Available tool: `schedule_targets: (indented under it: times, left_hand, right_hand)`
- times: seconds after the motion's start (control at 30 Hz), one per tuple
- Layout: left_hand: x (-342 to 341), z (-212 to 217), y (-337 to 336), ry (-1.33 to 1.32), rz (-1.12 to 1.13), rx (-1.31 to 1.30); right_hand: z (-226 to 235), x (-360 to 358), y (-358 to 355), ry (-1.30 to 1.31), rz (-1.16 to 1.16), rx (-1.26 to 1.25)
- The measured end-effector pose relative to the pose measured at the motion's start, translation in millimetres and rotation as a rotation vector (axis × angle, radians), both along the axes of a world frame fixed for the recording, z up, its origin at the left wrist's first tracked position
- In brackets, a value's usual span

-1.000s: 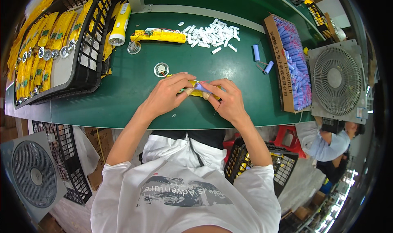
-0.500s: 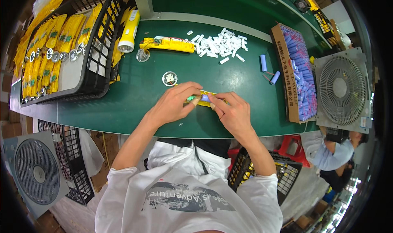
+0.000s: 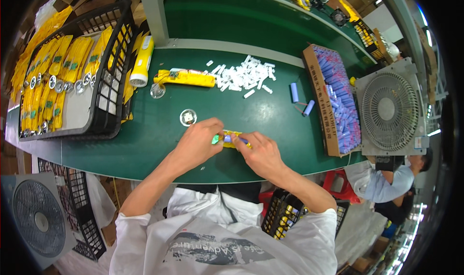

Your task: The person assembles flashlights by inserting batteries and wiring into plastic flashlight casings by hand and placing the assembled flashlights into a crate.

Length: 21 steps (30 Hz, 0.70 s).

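Low over the near side of the table, both hands are closed around a yellow flashlight housing half (image 3: 233,145). My left hand (image 3: 199,139) grips its left end, beside a small green circuit board (image 3: 215,139). With bent fingers, my right hand (image 3: 261,151) presses a blue-purple cylindrical battery (image 3: 227,138) lying in the housing. Fingers partly cover the battery and the housing. Just beyond my left hand lies a round clear lamp head (image 3: 188,117). Farther back are another yellow housing (image 3: 193,78) with wires and a lens, and a yellow-and-white flashlight (image 3: 142,62).
A pile of small white plastic pieces (image 3: 246,74) lies at the back middle. Two wired batteries (image 3: 295,92) rest beside a cardboard box (image 3: 323,101) full of batteries. The black crate (image 3: 104,118) at left holds yellow housings. A fan (image 3: 391,103) stands at right; another person sits beyond.
The view has tilted, so the table appears lower and farther left. Both hands stay on the yellow housing; my right fingers have shifted slightly over the battery.
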<state>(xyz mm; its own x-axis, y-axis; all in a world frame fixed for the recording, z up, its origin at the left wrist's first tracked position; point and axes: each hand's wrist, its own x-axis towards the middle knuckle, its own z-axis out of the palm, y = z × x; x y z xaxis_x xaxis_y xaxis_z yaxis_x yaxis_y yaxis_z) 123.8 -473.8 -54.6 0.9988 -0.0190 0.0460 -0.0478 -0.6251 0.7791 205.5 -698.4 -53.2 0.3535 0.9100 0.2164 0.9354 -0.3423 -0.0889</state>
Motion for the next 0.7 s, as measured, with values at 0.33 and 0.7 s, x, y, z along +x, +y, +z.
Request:
schedule_targets:
  times: [0.33, 0.7]
  left_hand:
    - [-2, -24, -6, -0.22, -0.037, -0.022]
    - [1, -15, -4, -0.136, -0.032, -0.032]
  right_hand:
    - [33, 98, 15, 0.66, -0.392, 0.307]
    - [-37, 120, 44, 0.501, -0.637, 0.409]
